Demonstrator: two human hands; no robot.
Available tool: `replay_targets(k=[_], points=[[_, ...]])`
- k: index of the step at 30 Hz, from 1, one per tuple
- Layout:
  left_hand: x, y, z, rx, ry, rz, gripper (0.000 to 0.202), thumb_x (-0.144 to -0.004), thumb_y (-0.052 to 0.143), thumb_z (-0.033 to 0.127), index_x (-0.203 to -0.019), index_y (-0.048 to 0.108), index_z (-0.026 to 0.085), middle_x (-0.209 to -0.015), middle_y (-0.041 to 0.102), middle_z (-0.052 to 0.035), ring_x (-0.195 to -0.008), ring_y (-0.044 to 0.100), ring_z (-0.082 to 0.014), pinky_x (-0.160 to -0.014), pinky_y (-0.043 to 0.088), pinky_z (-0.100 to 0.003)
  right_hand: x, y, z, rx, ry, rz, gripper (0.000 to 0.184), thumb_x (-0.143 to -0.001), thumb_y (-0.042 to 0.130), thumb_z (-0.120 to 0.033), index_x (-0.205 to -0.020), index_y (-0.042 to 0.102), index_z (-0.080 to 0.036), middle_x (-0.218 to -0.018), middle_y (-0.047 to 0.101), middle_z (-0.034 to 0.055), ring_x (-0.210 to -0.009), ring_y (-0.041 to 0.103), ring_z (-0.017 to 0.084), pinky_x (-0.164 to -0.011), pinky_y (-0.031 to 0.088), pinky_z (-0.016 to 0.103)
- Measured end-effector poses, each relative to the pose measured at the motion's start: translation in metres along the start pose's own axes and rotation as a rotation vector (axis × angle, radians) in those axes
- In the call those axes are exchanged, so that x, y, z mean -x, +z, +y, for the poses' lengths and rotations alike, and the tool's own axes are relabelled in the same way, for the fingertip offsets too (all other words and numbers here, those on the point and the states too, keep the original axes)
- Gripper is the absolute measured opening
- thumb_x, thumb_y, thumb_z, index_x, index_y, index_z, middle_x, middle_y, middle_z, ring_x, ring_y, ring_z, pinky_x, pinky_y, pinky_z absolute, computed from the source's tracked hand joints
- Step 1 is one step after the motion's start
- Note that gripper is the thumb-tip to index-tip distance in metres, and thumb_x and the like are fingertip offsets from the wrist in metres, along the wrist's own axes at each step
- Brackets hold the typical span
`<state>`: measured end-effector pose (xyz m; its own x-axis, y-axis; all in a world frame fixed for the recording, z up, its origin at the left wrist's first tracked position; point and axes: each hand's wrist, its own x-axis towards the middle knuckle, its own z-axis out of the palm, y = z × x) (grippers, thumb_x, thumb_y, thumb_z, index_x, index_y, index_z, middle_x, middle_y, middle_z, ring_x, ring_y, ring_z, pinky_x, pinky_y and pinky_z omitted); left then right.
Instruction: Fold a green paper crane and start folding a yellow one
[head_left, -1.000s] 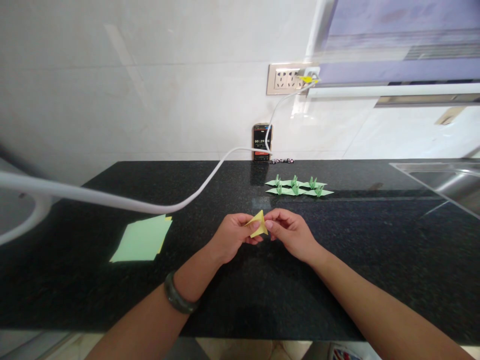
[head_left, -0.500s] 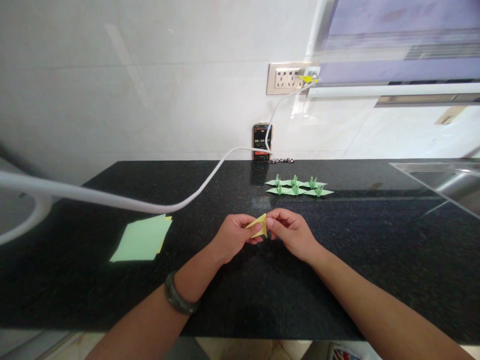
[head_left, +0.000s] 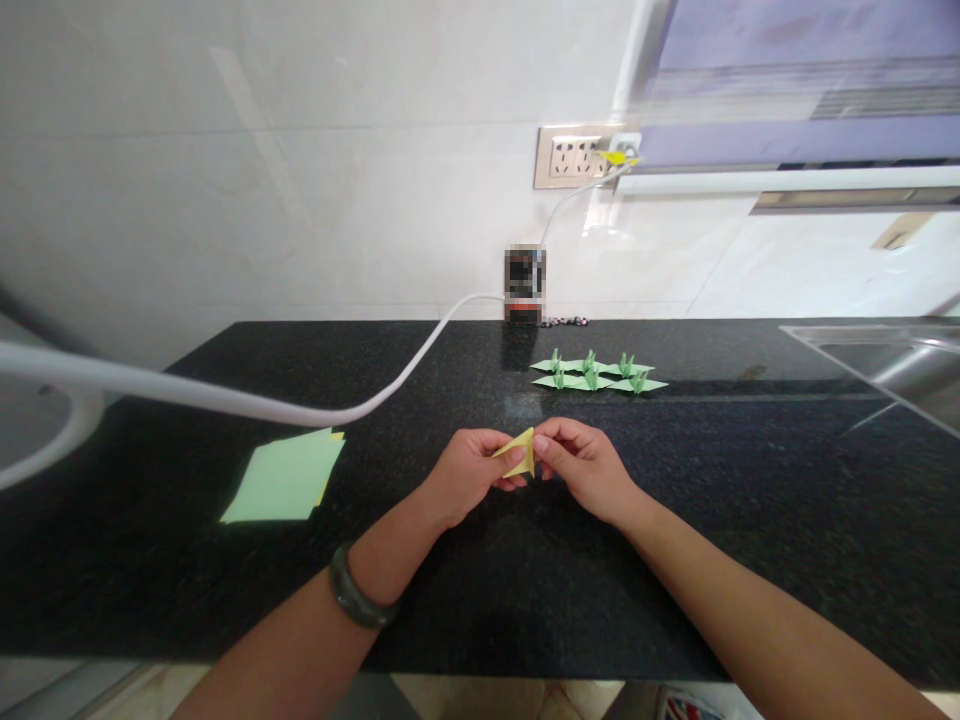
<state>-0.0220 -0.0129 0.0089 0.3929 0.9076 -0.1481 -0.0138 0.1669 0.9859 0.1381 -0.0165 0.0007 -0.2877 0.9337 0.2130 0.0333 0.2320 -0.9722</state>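
A small folded yellow paper (head_left: pixel 520 453) is pinched between both my hands just above the black countertop (head_left: pixel 675 520). My left hand (head_left: pixel 471 472), with a dark bracelet on its wrist, grips the paper's left side with thumb and fingers closed. My right hand (head_left: pixel 581 465) pinches its right edge, fingers curled. Behind them, several green folded paper cranes (head_left: pixel 592 374) stand in two rows on the counter.
A stack of green and yellow paper sheets (head_left: pixel 285 478) lies at the left. A white cable (head_left: pixel 247 402) crosses the counter to a phone (head_left: pixel 524 284) leaning on the wall below a socket strip (head_left: pixel 574 157). A steel sink (head_left: pixel 892 365) sits at the far right.
The yellow paper looks narrower now, pressed closer together between my fingers. My hands have hardly shifted.
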Motion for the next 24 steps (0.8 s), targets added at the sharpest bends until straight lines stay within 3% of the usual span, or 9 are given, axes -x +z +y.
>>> replay_targets(k=[15, 24], points=[[-0.0031, -0.0029, -0.0036, 0.059, 0.014, 0.007, 0.026, -0.067, 0.061, 0.037, -0.072, 0.062, 0.011, -0.059, 0.059, -0.0010, -0.053, 0.054, -0.0083, -0.052, 0.041, -0.019, 0.0005, 0.0028, 0.0022, -0.146, 0.026, -0.078, 0.019, -0.070, 0.061, -0.026, -0.085, 0.056, -0.017, -0.067, 0.051, -0.0018, -0.056, 0.046, 0.007, -0.050, 0.037, 0.020], [-0.0019, -0.0027, -0.0034, 0.048, 0.031, 0.017, 0.027, -0.068, 0.060, 0.037, -0.075, 0.062, 0.011, -0.063, 0.059, -0.0015, -0.055, 0.055, -0.0088, -0.053, 0.043, -0.020, 0.0003, 0.0023, -0.0042, -0.045, 0.010, -0.058, 0.019, -0.075, 0.056, -0.029, -0.088, 0.057, -0.016, -0.069, 0.052, 0.0000, -0.055, 0.045, 0.007, -0.050, 0.038, 0.021]])
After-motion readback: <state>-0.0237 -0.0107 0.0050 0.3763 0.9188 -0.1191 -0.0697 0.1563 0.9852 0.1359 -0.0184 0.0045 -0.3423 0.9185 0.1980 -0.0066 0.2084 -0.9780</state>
